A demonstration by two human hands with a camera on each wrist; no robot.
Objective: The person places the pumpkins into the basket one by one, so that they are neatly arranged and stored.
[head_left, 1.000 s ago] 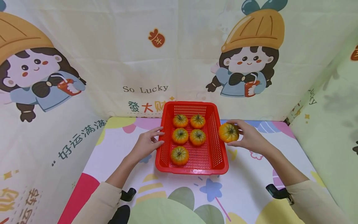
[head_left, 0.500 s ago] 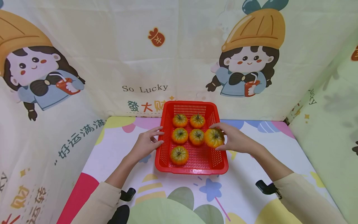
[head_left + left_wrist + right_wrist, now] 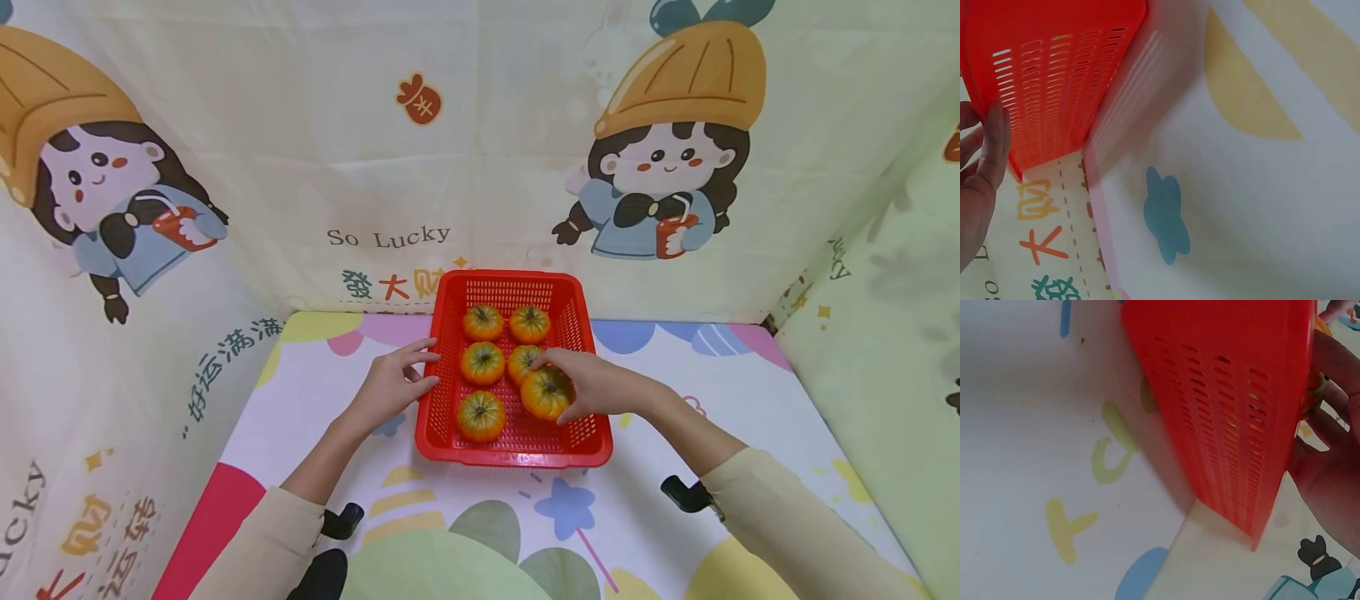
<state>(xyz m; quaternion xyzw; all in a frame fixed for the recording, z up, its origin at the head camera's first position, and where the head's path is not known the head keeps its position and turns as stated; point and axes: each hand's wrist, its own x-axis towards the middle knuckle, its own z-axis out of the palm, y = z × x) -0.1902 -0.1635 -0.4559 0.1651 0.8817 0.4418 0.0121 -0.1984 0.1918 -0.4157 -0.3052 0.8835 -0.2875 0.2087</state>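
My right hand (image 3: 603, 385) grips a small orange-green pumpkin (image 3: 544, 396) from its right side, inside the red plastic basket (image 3: 510, 457). In the head view this pumpkin overlaps part of another one (image 3: 521, 364) in the middle row. Several more small pumpkins sit stem-up in the basket: two at the back, a middle-left one (image 3: 482, 363) and a front-left one (image 3: 481, 417). My left hand (image 3: 392, 385) holds the basket's left rim; in the left wrist view one digit (image 3: 994, 147) lies along the outer wall and others pass behind the rim. The right wrist view shows the held pumpkin (image 3: 1314, 394) mostly hidden behind the basket wall.
The basket stands on a table with a cartoon-patterned cover (image 3: 660, 467), near its back edge. A printed cloth (image 3: 517, 167) hangs upright behind the table and along both sides. Dark straps (image 3: 686, 493) show at the wrists, by the beige sleeves.
My right hand has carried the pumpkin leftward from outside the right rim, over it and into the basket, then slightly toward the front. My left hand has stayed at the left rim.
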